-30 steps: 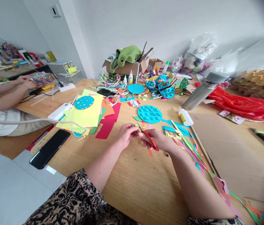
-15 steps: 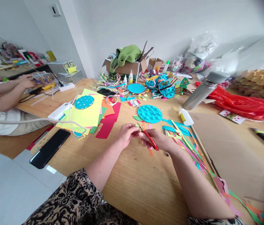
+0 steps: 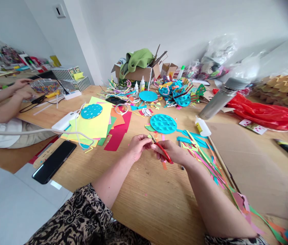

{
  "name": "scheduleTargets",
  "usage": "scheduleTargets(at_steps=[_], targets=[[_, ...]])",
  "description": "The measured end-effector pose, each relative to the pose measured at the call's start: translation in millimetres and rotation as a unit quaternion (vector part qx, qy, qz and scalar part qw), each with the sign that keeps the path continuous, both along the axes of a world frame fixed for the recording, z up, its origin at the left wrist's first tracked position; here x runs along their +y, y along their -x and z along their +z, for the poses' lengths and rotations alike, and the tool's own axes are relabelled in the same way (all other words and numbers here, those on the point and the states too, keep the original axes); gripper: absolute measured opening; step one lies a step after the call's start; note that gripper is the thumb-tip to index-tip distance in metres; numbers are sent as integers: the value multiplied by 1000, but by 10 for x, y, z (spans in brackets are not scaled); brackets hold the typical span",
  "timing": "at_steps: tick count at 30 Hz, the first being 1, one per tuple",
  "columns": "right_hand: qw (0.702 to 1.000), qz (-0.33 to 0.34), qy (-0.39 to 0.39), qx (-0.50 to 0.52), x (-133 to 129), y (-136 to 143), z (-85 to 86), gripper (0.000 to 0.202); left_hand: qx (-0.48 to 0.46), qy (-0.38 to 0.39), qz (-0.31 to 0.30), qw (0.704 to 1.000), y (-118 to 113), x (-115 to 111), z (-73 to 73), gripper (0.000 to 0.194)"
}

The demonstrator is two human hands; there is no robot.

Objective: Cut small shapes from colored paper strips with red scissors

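In the middle of the view, my right hand (image 3: 170, 151) grips red-handled scissors (image 3: 164, 153) with their tips pointing away and to the left. My left hand (image 3: 140, 147) pinches a small yellow-green piece of paper (image 3: 150, 136) at the scissor blades. Its outline is mostly hidden by my fingers. Just beyond the hands lies a blue paper oval (image 3: 163, 124) with rows of raised flaps and a small green leaf-like piece (image 3: 149, 128) at its left edge. An orange paper strip (image 3: 164, 166) lies under my right hand.
Coloured sheets (image 3: 96, 127), a black phone (image 3: 55, 162) and a white power strip (image 3: 65, 121) lie left. Paper strips (image 3: 205, 156), a glue bottle (image 3: 203, 127), a steel flask (image 3: 219, 98) and cardboard (image 3: 251, 163) are right. A co-worker's arms (image 3: 3, 105) rest far left.
The scissor blades look closer together than before, while both my hands stay in place. At the far left, the co-worker's hands have shifted and moved apart.
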State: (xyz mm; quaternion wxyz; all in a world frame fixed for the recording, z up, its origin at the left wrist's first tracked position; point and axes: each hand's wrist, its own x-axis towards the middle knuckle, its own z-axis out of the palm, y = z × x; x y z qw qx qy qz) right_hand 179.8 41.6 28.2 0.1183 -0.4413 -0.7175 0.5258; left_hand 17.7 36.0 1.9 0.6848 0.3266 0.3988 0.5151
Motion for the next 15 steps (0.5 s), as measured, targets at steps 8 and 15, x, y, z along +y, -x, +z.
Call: scheduleTargets(at_steps=[8, 15], targets=[[1000, 1, -3, -1, -8, -2, 18, 63, -1, -6, -8, 1000, 0, 0, -6, 22], [1000, -11, 14, 10, -18, 16, 23, 62, -9, -2, -5, 1000, 4, 4, -9, 20]])
